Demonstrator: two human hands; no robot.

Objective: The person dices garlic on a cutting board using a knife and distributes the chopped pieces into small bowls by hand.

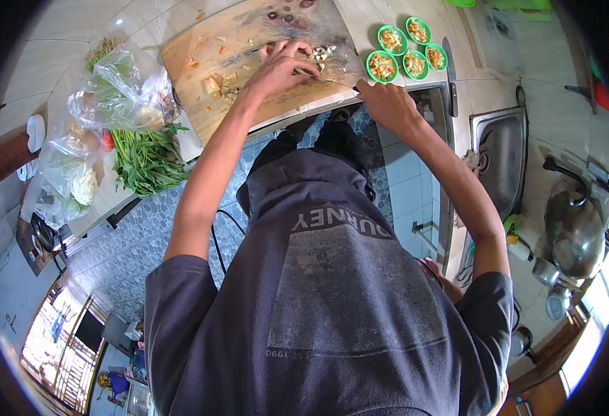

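Head view shows the cutting board (231,35) on a tiled table (468,102), its lower edge close to the table's front edge. Clock directions are from the board's middle. The left hand (283,69) is at 4 o'clock, its fingers curled down beside pale chopped pieces (324,53); whether they grip any piece, I cannot tell. The right hand (389,105), just past the board's right edge, has its fingers closed round the handle of a knife (337,82), the thin blade pointing toward the left hand.

Bare wood leaves room at 11 o'clock. At 3 o'clock, 5 green bowls (380,81) of shredded food stand close together, near the board; a second knife (451,90) lies just beyond them. The sink (502,149) is at 4 o'clock. Clear plastic bags (120,87) and leafy greens (148,163) sit at 8 to 9 o'clock, the greens by the table's edge.

Upside down, the dark shirt (346,298) reads "OURNEY" and "EST 1990"; any letter before the "O" is hard to make out. The right hand hides most of its knife handle, plastic glare blurs the bags' contents, and the top picture edge crops the board.
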